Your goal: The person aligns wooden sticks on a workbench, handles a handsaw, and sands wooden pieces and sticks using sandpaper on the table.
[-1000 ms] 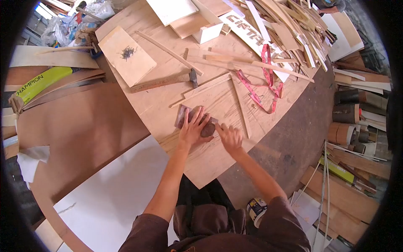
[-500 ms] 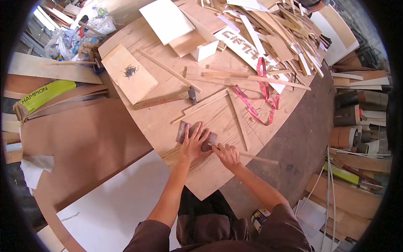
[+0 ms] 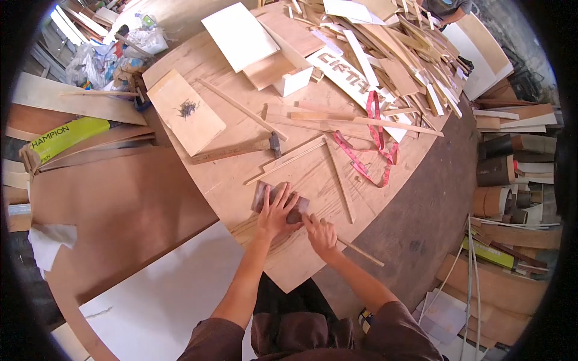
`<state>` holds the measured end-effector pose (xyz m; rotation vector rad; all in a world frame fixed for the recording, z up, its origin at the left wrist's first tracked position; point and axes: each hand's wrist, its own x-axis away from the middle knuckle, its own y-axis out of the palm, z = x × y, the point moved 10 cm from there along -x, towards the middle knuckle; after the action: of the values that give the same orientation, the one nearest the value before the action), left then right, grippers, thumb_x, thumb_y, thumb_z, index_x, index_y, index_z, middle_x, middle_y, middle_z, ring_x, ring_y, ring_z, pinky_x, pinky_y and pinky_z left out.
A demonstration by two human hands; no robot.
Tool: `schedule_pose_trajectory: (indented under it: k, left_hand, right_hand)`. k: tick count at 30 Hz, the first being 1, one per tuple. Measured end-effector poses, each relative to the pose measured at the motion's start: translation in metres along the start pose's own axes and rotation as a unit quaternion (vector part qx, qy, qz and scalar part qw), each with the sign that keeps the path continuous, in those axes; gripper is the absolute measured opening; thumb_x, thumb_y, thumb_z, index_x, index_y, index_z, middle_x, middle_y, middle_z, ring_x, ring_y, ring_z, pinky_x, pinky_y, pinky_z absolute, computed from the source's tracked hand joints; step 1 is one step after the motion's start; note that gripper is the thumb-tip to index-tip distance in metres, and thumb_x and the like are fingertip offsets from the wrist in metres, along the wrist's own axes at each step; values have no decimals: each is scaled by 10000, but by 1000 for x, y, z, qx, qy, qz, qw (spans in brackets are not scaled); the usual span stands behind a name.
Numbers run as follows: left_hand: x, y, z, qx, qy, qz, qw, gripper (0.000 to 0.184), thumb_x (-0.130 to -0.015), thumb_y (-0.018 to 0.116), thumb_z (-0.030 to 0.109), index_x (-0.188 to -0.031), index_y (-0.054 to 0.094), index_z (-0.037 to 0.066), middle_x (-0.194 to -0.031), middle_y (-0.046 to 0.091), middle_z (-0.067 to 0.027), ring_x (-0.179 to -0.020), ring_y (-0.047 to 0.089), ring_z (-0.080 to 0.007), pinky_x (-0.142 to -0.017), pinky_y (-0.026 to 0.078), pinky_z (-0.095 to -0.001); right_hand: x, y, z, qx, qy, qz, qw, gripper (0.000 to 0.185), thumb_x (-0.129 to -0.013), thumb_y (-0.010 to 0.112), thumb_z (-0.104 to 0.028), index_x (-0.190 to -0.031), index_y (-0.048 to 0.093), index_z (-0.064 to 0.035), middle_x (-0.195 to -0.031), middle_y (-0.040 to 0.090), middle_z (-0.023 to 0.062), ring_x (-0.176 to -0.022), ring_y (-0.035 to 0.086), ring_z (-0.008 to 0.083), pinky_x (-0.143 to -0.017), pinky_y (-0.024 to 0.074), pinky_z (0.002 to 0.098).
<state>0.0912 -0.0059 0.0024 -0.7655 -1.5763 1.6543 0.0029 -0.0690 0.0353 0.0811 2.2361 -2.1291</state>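
My left hand [image 3: 275,215] lies flat with its fingers spread over a dark brown rectangular piece [image 3: 260,197], perhaps sandpaper, near the close corner of the wooden table. Its palm hides part of that piece. Close beside it on the right, my right hand [image 3: 321,233] is closed around a thin wooden stick [image 3: 362,251]. One end of the stick sticks out past the table edge; the other is hidden by my fingers at the dark piece. Thin wood strips [image 3: 340,180] lie just beyond my hands, and a hammer [image 3: 241,150] rests farther up.
A pink tape measure [image 3: 359,162] curls on the table's right side. Farther back are a white-and-wood box piece [image 3: 293,82], a lettered board [image 3: 343,71] and a heap of offcuts [image 3: 409,48]. Several nails [image 3: 188,109] lie on a board at left. Another person [image 3: 448,9] is at the far right.
My right hand has shifted slightly down, and the stick's outer end has swung down and left. My left hand stays on the dark piece. More of the other person shows.
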Motion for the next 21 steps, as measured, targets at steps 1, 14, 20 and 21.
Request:
schedule_pose_trajectory:
  k: [1,14,20,21]
  left_hand:
    - [-1,0,-2,0,3,10,1000,1036,-736,516,834,-1536,359,195,-1643,214,-124,-1535,134,-250,-1205,36,-635]
    - [-2,-5,0,-2,-4,16,1000,1008,-750,499,830,-1526,372,200,-1644,208,-128,-1534,137,-249,-1204,45,-630]
    - [-1,-10,-1,17,-12,4,1000,1003,-755,509,816,-1535,362,201,-1649,189,-127,-1538,112,-249,-1204,43,-630]
    - [0,-8,-1,5,-8,0,1000,1008,-756,501,821,-1537,358,200,-1650,186,-127,-1539,105,-248,-1204,41,-630]
  right_hand:
    - [1,1,-5,-9,1,-10,1000,353,-854,603,-183,-1206,628,-172,-883,584,4,-682,643,185,-551,515,340]
    - [-8,-7,5,-12,-69,-18,997,415,-836,612,-141,-1251,627,-140,-908,599,11,-682,640,194,-578,530,358]
    - [-8,-7,9,-18,70,13,997,423,-831,614,-126,-1253,629,-162,-906,605,4,-692,643,197,-567,520,348]
    - [-7,2,3,-3,39,-21,999,450,-842,628,-179,-1289,573,-177,-986,601,-1,-712,644,191,-561,523,354]
